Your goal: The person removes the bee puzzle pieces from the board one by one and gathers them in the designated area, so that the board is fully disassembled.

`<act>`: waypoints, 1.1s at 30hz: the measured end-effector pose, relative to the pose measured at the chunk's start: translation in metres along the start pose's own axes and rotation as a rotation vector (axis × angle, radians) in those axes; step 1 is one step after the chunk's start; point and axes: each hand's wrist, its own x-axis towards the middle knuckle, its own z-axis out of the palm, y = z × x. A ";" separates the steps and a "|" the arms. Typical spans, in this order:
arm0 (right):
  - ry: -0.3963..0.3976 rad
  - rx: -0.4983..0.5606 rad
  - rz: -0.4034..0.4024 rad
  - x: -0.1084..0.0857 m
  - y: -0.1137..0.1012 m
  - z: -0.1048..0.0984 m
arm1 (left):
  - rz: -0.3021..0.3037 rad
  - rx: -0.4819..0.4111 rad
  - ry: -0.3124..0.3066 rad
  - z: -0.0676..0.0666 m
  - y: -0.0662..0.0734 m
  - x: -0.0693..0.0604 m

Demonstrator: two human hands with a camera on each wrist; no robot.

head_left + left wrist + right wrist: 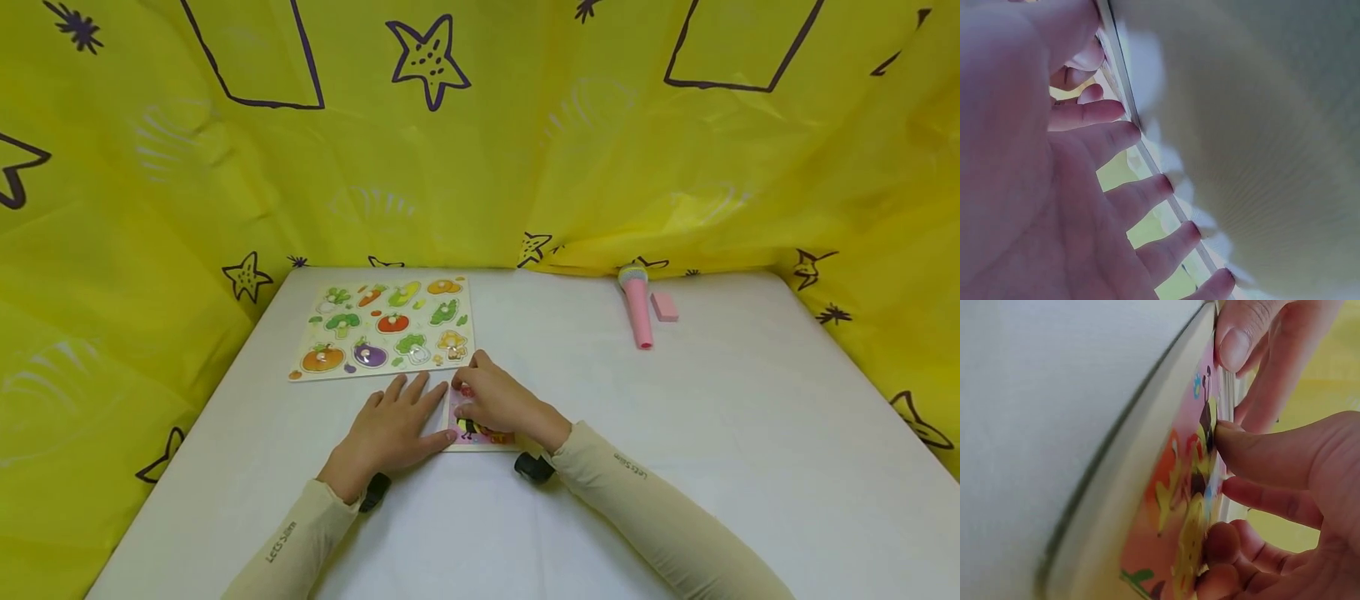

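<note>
A small pink picture puzzle board point(454, 448) lies on the white table with a yellow-and-black bee piece point(468, 427) in its picture. My left hand point(393, 429) lies with its fingers spread at the board's left side, thumb resting on the left edge. From the right, my right hand point(502, 400) reaches over the board. In the right wrist view, its thumb point(1260, 450) is on the bee piece, and the other fingers bend in at the far side. The right hand hides much of the picture. Behind my hands lies a larger vegetable puzzle board point(315, 333).
At the back right lie a pink toy microphone point(637, 308) and a small pink block point(664, 307). A yellow patterned curtain point(480, 167) hangs around the table's back and sides. The vegetable board is close to the left fingertips.
</note>
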 end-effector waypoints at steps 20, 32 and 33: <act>0.011 0.042 0.000 0.003 0.003 0.004 | 0.008 -0.021 0.022 0.002 -0.002 0.000; 0.138 0.118 -0.004 0.002 0.004 0.004 | 0.010 -0.003 0.031 0.004 -0.002 0.001; 0.144 0.117 -0.007 0.002 0.005 0.004 | 0.007 -0.005 0.030 0.004 -0.002 0.001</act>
